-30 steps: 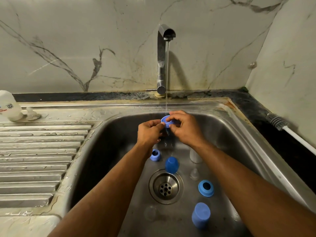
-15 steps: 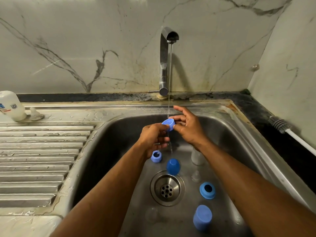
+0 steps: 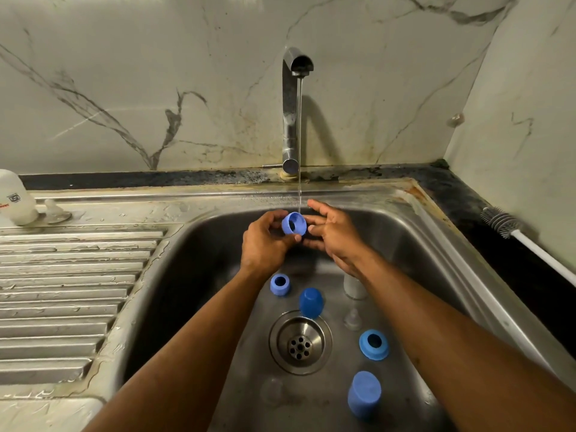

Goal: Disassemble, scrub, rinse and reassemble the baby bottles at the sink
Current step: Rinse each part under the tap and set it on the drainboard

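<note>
A blue screw ring (image 3: pixel 294 223) sits tilted under the thin water stream from the tap (image 3: pixel 291 113), its opening facing me. My left hand (image 3: pixel 265 241) pinches it from the left. My right hand (image 3: pixel 332 233) is beside it with straight, spread fingers touching its right side. On the sink floor lie another blue ring (image 3: pixel 280 284), a third blue ring (image 3: pixel 374 344), a blue cap (image 3: pixel 311 302), a larger blue cap (image 3: pixel 364 394), a clear bottle (image 3: pixel 353 286) partly hidden by my right forearm, and a clear teat (image 3: pixel 352 319).
The drain (image 3: pixel 300 342) is in the middle of the steel sink (image 3: pixel 193 275). A ribbed draining board (image 3: pixel 68 291) lies to the left, with a white bottle (image 3: pixel 15 198) and a clear teat (image 3: pixel 56 212) at its back. A bottle brush (image 3: pixel 511 227) rests on the dark counter at right.
The ring has been turned from flat to tilted with its opening toward me. My right hand's fingers have straightened and spread. The view has shifted slightly.
</note>
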